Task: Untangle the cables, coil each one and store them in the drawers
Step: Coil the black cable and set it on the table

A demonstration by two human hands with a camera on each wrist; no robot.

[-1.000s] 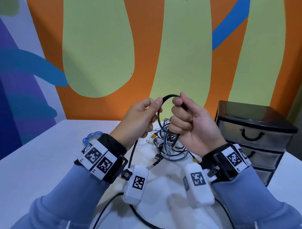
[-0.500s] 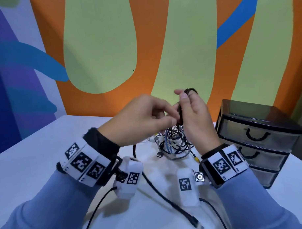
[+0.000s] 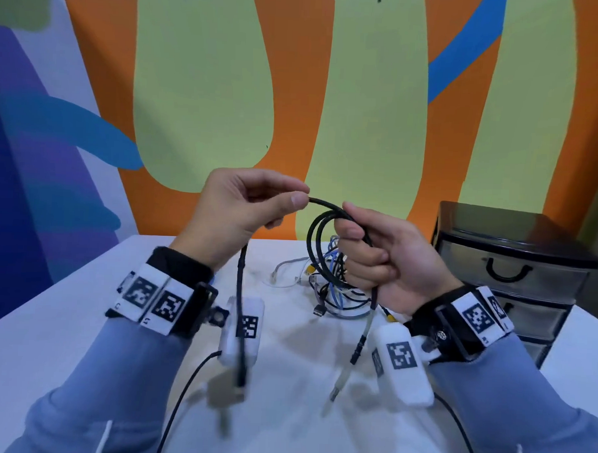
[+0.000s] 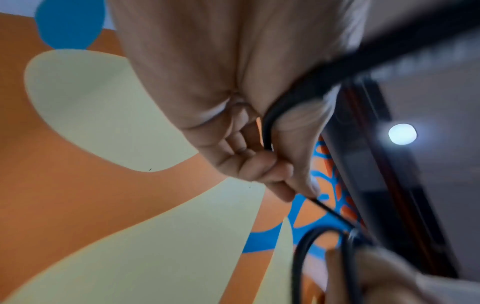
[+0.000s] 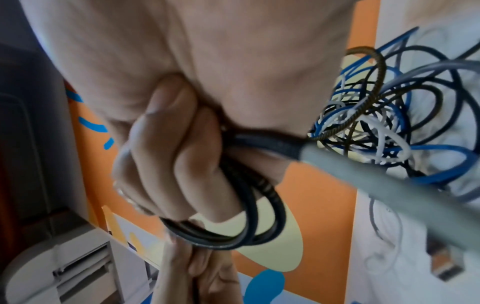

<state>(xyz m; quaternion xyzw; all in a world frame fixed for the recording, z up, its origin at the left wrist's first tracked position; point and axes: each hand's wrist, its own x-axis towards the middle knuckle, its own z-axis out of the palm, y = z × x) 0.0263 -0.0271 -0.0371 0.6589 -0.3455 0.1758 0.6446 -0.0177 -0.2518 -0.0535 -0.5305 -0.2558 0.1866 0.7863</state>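
Observation:
A black cable (image 3: 315, 242) is wound into a few loops above the white table (image 3: 49, 336). My right hand (image 3: 374, 256) grips the loops (image 5: 249, 218) in its curled fingers. My left hand (image 3: 254, 204) pinches the same black cable (image 4: 267, 131) between thumb and forefinger, just left of the coil. The cable's free tail (image 3: 241, 326) hangs down from the left hand to a plug. Another end with a grey plug (image 3: 363, 333) dangles below the right hand. A tangle of blue, white and black cables (image 3: 336, 292) lies on the table behind the coil. The black drawer unit (image 3: 513, 267) stands at the right, its drawers closed.
A clear cable with a yellow plug (image 3: 289, 273) lies left of the tangle. A painted orange and green wall (image 3: 362, 110) rises behind the table. The table's bare surface stretches to the left and front.
The hands have drawn apart: the left hand moved up and left along the cable. The coil in the right hand has gained a loop, and the free tail has shortened and swung up off the table.

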